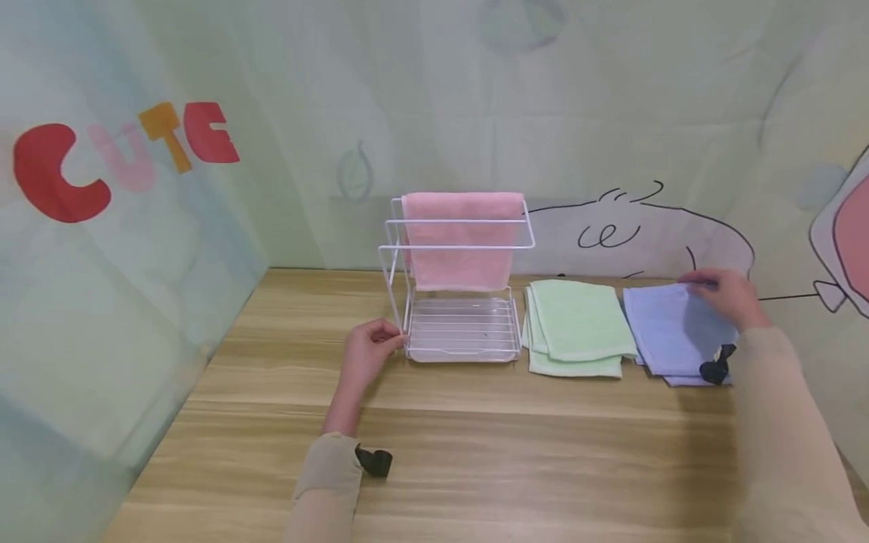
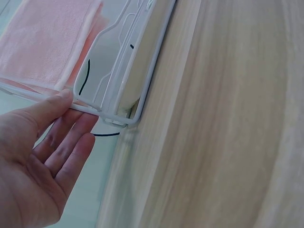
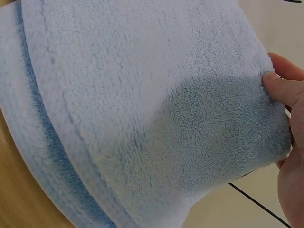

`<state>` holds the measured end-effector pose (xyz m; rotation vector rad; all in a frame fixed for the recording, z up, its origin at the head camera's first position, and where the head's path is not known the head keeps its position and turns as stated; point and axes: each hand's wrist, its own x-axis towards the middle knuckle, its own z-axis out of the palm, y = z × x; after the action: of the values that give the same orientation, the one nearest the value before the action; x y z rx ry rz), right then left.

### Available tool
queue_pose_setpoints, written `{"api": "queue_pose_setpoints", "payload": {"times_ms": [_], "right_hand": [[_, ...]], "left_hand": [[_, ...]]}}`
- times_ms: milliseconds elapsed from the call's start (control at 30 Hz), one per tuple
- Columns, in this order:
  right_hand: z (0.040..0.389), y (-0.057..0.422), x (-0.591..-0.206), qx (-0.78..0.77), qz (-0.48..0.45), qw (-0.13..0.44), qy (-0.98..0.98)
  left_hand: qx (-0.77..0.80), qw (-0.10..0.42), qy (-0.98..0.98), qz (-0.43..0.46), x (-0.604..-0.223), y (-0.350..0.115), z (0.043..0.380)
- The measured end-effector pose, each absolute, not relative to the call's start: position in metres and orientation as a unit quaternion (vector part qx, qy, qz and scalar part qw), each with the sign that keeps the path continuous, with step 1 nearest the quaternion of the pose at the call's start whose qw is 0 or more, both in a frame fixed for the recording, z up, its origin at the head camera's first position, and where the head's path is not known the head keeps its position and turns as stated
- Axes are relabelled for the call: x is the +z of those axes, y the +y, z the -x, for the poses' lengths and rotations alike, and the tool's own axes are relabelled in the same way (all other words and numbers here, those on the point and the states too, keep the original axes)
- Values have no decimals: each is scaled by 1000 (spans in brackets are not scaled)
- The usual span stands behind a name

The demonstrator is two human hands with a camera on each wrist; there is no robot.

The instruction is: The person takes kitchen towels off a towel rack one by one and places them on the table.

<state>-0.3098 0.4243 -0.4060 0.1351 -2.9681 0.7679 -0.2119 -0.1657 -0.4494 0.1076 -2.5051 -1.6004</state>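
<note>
A white wire rack [image 1: 462,246] stands on the table with a pink towel [image 1: 462,268] draped over its rear bar. My left hand [image 1: 367,348] is at the rack's lower left corner; in the left wrist view its thumb and fingers pinch the white wire. To the right lies a folded blue towel [image 1: 668,324]. My right hand [image 1: 732,296] pinches its far right edge between thumb and fingers, as the right wrist view shows. Between rack and blue towel lies a folded green towel [image 1: 584,320].
Under the rack's lower wires is a clear tray [image 1: 465,354]. The wooden table [image 1: 475,452] stretches in front. Behind it hangs a printed cloth backdrop [image 1: 421,113], and another panel with coloured letters [image 1: 61,173] rises at the left.
</note>
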Motion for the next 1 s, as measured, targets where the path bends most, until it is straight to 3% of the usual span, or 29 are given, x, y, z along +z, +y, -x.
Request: {"api": "queue_pose_setpoints", "payload": {"times_ms": [800, 1000], "right_hand": [[316, 398, -375, 275, -46, 44, -959], [319, 378, -357, 260, -82, 109, -956]], "left_hand": [[-529, 84, -844, -35, -450, -167, 211], [-530, 80, -843, -37, -451, -167, 213]]}}
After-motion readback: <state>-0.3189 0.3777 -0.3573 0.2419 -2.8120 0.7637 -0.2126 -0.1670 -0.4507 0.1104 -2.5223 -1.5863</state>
